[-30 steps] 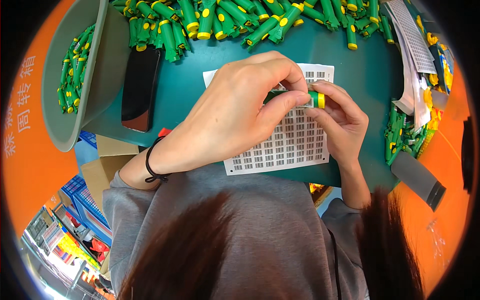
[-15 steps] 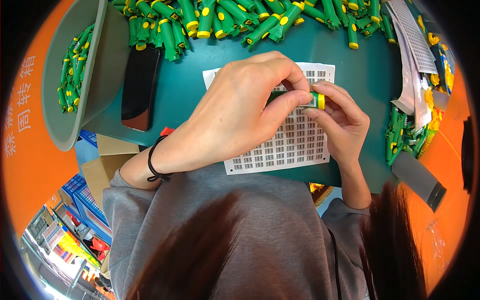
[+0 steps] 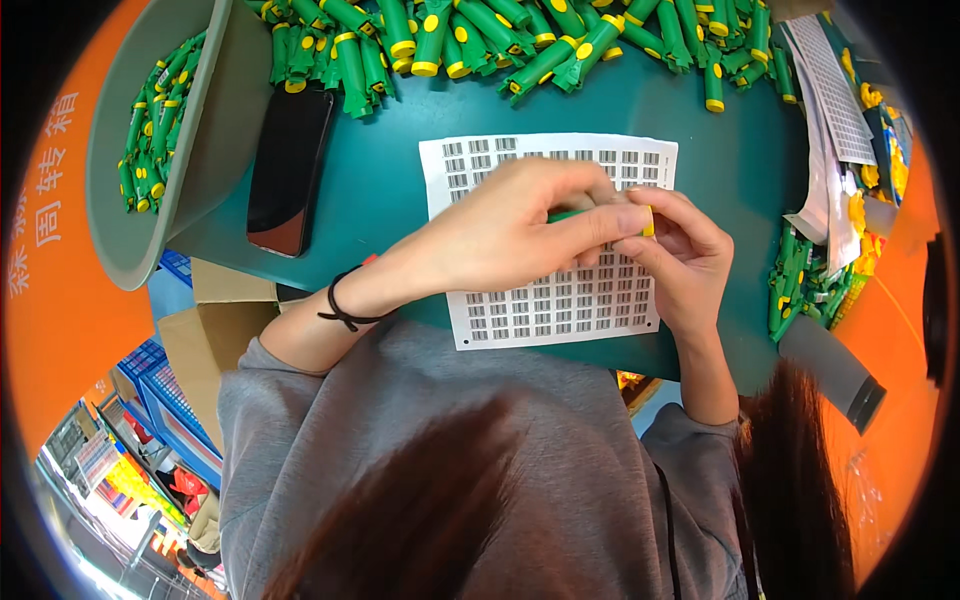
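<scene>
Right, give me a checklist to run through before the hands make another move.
1. Green tube with a yellow end held by both hands: ok, left hand and right hand both grip it.
2. Tube's side visible for checking: not ok, fingers cover most of it.
3. Sticker on the tube: cannot tell, hidden by the hands.
4. White printed sheet flat under the hands: ok, it lies on the green table.
5. Black phone-like slab apart from the sheet: ok, to its left.
6. Loose tube pile off the sheet: ok, beyond its far edge.
</scene>
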A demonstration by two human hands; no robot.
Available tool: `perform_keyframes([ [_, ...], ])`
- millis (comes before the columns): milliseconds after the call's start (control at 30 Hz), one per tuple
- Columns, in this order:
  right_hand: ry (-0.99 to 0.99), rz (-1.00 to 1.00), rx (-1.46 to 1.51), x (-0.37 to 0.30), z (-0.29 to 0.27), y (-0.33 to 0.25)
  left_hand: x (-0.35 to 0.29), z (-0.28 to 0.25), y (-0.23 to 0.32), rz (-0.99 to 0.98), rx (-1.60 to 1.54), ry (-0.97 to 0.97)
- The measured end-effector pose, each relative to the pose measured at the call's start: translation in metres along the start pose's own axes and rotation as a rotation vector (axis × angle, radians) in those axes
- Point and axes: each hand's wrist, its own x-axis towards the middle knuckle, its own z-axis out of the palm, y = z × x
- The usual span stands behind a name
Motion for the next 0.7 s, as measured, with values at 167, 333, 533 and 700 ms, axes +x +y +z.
perform_keyframes([
  [167, 0.099, 0.133, 0.194, 0.005, 0.018, 0.001, -0.008, 0.001, -0.009, -0.038, -0.054, 0.029],
  [333, 0.075, -0.273, -0.415, 0.032, 0.006, -0.004, -0.062, -0.079, 0.001, 0.308, 0.765, 0.969],
  [533, -0.119, -0.290, -0.992, 0.070, 0.008, 0.007, -0.066, -0.126, 0.013, 0.602, 1.480, 1.453],
  [700, -0.073, -0.210, -0.937, 0.070, 0.011, 0.012, -0.027, -0.043, -0.053, 0.628, 0.996, 0.645],
])
